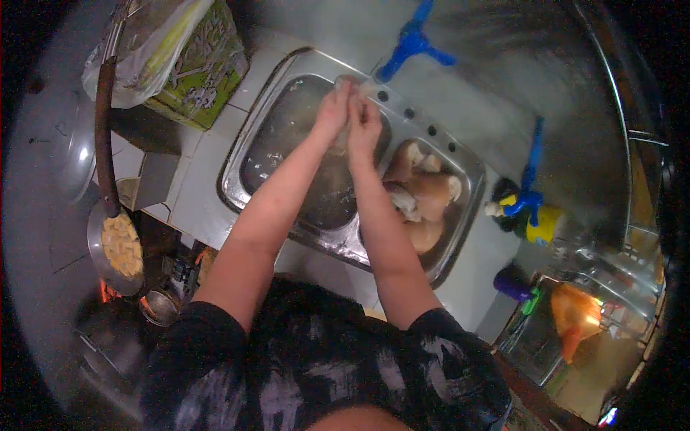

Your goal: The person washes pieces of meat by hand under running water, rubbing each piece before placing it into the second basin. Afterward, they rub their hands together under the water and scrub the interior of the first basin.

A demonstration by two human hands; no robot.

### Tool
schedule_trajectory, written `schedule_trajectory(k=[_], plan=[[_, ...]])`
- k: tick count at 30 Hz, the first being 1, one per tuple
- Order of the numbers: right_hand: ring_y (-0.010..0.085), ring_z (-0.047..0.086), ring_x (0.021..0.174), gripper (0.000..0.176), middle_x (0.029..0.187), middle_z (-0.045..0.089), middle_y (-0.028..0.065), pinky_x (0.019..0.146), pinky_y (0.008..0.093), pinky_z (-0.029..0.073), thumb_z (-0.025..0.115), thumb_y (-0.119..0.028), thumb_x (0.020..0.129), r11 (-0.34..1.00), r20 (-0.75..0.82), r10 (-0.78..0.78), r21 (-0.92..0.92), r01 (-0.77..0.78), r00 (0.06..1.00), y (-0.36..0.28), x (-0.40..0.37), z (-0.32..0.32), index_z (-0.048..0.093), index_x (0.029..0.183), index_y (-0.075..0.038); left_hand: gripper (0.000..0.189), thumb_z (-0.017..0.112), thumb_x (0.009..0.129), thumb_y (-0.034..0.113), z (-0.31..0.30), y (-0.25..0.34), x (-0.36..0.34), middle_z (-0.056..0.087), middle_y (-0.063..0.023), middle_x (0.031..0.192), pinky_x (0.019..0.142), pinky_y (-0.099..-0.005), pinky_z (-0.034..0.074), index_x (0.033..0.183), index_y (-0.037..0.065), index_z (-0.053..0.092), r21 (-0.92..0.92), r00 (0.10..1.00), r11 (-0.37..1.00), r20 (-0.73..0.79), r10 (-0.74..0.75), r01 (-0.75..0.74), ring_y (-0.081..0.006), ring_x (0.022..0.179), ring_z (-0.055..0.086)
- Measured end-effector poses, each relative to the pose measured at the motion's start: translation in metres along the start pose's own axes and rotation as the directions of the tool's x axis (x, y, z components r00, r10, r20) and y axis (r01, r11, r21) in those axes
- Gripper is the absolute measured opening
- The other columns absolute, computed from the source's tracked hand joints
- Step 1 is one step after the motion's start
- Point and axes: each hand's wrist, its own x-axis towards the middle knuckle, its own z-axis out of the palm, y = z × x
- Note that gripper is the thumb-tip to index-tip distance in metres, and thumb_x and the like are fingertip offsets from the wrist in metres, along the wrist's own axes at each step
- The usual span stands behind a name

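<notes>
My left hand (333, 113) and my right hand (365, 123) are close together over the back of the left sink basin (287, 108). Their fingers are drawn together around something pale and blurred at the fingertips, too small to make out. Below them, the basin holds murky water with bits of foam. Pieces of raw chicken (430, 194) lie in the right basin, beside my right forearm. A blue faucet (413, 44) rises behind the sink, to the right of my hands.
A green patterned box (205, 75) with a plastic bag stands at the back left. Lower left, a pan (122, 248) of food sits near a flame and a dark pot (111, 337). On the right are a yellow bottle (544, 225), a dish rack (611, 269) and an orange item (575, 316).
</notes>
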Motion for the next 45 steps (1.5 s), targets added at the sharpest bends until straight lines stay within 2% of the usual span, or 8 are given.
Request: schedule_trajectory(k=[4, 14, 20, 22, 25, 38, 40, 45], plan=[[0.0100, 0.050, 0.083, 0.023, 0.087, 0.057, 0.0042, 0.075, 0.0243, 0.039, 0.060, -0.017, 0.079, 0.994, -0.062, -0.009, 0.107, 0.016, 0.998, 0.007, -0.001, 0.003, 0.055, 0.094, -0.001, 0.048, 0.038, 0.086, 0.041, 0.003, 0.005, -0.001, 0.060, -0.0140, 0.090, 0.075, -0.0321, 0.041, 0.097, -0.001, 0.057, 0.072, 0.987, 0.992, -0.112, 0.111, -0.104, -0.0239, 0.083, 0.055], [0.0215, 0.048, 0.098, 0.013, 0.101, 0.052, 0.0089, 0.085, 0.0302, 0.037, 0.061, -0.012, 0.075, 0.980, 0.090, 0.108, 0.159, -0.121, 0.990, 0.005, -0.007, -0.011, 0.058, 0.085, -0.004, 0.045, 0.038, 0.085, 0.040, -0.006, 0.029, -0.011, 0.057, -0.0128, 0.096, 0.077, -0.0339, 0.039, 0.102, 0.003, 0.056, -0.149, 0.978, 0.981, -0.151, -0.144, 0.121, -0.0242, 0.089, 0.052], [0.0274, 0.051, 0.092, 0.022, 0.095, 0.054, 0.0134, 0.080, 0.0330, 0.041, 0.057, -0.023, 0.079, 0.948, -0.028, -0.210, -0.251, 0.197, 0.977, -0.011, -0.009, -0.018, 0.058, 0.083, -0.002, 0.042, 0.037, 0.085, 0.038, -0.008, 0.020, -0.010, 0.057, -0.0104, 0.092, 0.074, -0.0319, 0.041, 0.095, 0.003, 0.057, -0.397, 0.980, 0.901, -0.024, -0.200, 0.174, -0.0205, 0.085, 0.053], [0.0335, 0.054, 0.084, 0.035, 0.087, 0.056, 0.0193, 0.075, 0.0385, 0.043, 0.051, -0.034, 0.082, 0.850, 0.068, 0.065, -0.526, -0.020, 0.996, -0.041, -0.006, -0.012, 0.055, 0.084, 0.001, 0.040, 0.036, 0.087, 0.036, -0.003, 0.036, -0.025, 0.056, -0.0104, 0.094, 0.074, -0.0316, 0.041, 0.097, 0.003, 0.055, -0.090, 0.981, 0.992, -0.164, -0.100, 0.086, -0.0194, 0.085, 0.052], [0.0383, 0.054, 0.079, 0.044, 0.081, 0.056, 0.0236, 0.072, 0.0435, 0.042, 0.046, -0.040, 0.083, 0.781, 0.071, 0.258, -0.602, -0.165, 0.964, -0.042, 0.003, 0.001, 0.052, 0.087, 0.003, 0.055, 0.038, 0.085, 0.044, 0.002, 0.025, -0.026, 0.052, -0.0173, 0.111, 0.088, -0.0334, 0.036, 0.119, 0.000, 0.044, -0.191, 0.990, 0.977, -0.092, -0.110, 0.091, -0.0250, 0.105, 0.048], [0.0340, 0.055, 0.089, 0.028, 0.091, 0.058, 0.0232, 0.080, 0.0387, 0.041, 0.050, -0.020, 0.081, 0.947, 0.078, 0.265, -0.211, -0.244, 0.961, 0.015, 0.019, -0.014, 0.054, 0.094, 0.005, 0.045, 0.037, 0.089, 0.033, 0.017, -0.022, 0.014, 0.048, -0.0158, 0.115, 0.089, -0.0323, 0.036, 0.123, 0.003, 0.038, 0.235, 0.983, 0.955, 0.013, 0.181, -0.178, -0.0244, 0.109, 0.043], [0.0172, 0.052, 0.056, 0.024, 0.064, 0.056, 0.0095, 0.055, 0.0314, 0.041, 0.050, -0.018, 0.081, 0.947, -0.028, 0.058, -0.315, -0.063, 0.998, 0.018, 0.015, -0.013, 0.055, 0.070, 0.003, 0.042, 0.037, 0.088, 0.036, 0.015, -0.021, 0.015, 0.056, -0.0169, 0.096, 0.070, -0.0360, 0.043, 0.105, 0.000, 0.050, 0.017, 0.963, 0.963, -0.024, 0.268, -0.268, -0.0230, 0.086, 0.055], [0.0169, 0.051, 0.053, 0.022, 0.058, 0.053, 0.0083, 0.051, 0.0308, 0.041, 0.052, -0.015, 0.080, 0.947, -0.038, -0.011, -0.322, -0.001, 0.999, 0.041, 0.014, -0.014, 0.055, 0.067, 0.003, 0.045, 0.041, 0.086, 0.040, 0.013, 0.006, -0.008, 0.054, -0.0120, 0.100, 0.072, -0.0331, 0.043, 0.111, 0.003, 0.047, -0.245, 0.997, 0.967, -0.035, -0.073, 0.062, -0.0212, 0.093, 0.050]])
